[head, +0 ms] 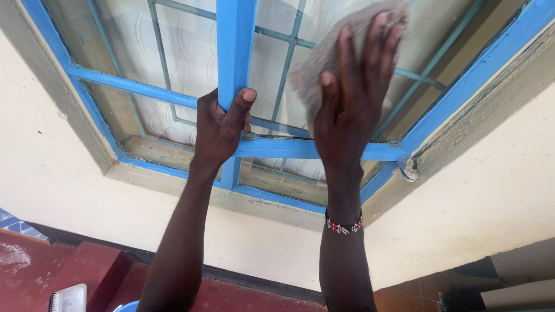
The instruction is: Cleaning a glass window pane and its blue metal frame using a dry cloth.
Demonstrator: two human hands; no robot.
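My left hand (222, 124) grips the upright bar of a blue window frame (234, 63), thumb up against the bar's right side. My right hand (355, 92) lies flat with fingers spread, pressing a grey cloth (324, 55) against the window glass (191, 58) to the right of the bar. A beaded bracelet (343, 224) circles my right wrist. The cloth is partly hidden under my fingers. Behind the glass runs a thinner blue-green grille.
A cream wall (491, 196) surrounds the window. Below is a dark red floor or step (87, 271). A flat pale object with a dark toothed edge (68, 299) lies at the bottom left, beside the rim of a blue round thing (126, 307).
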